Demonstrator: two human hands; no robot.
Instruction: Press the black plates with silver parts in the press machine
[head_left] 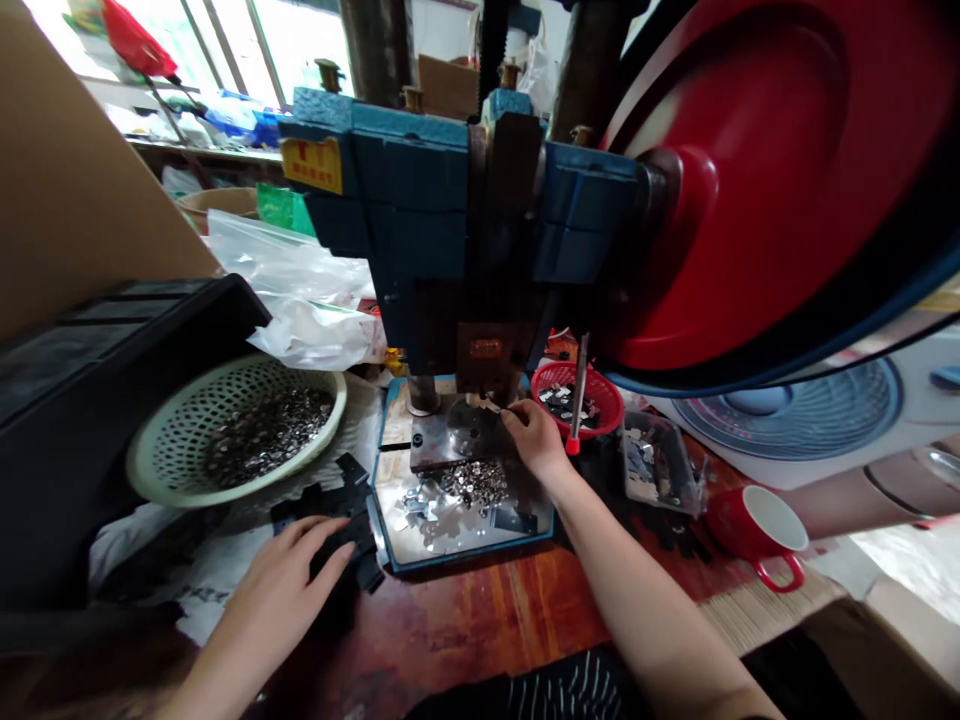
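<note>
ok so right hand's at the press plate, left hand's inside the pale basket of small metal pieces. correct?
Not quite: the left hand isn't inside the pale basket of small metal pieces. The head view shows it outside, at the dark flat pieces. The right hand is at the press plate, as you say.

Right hand [536, 440] pinches 1 small piece [501, 407] at blue press [412, 190]; left hand [289, 570], fingers parted, over dark pieces [351, 472].

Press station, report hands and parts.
Right hand at metal block, pinching something small. Left hand at black pieces. Loose metal bits on block's near side.
</note>
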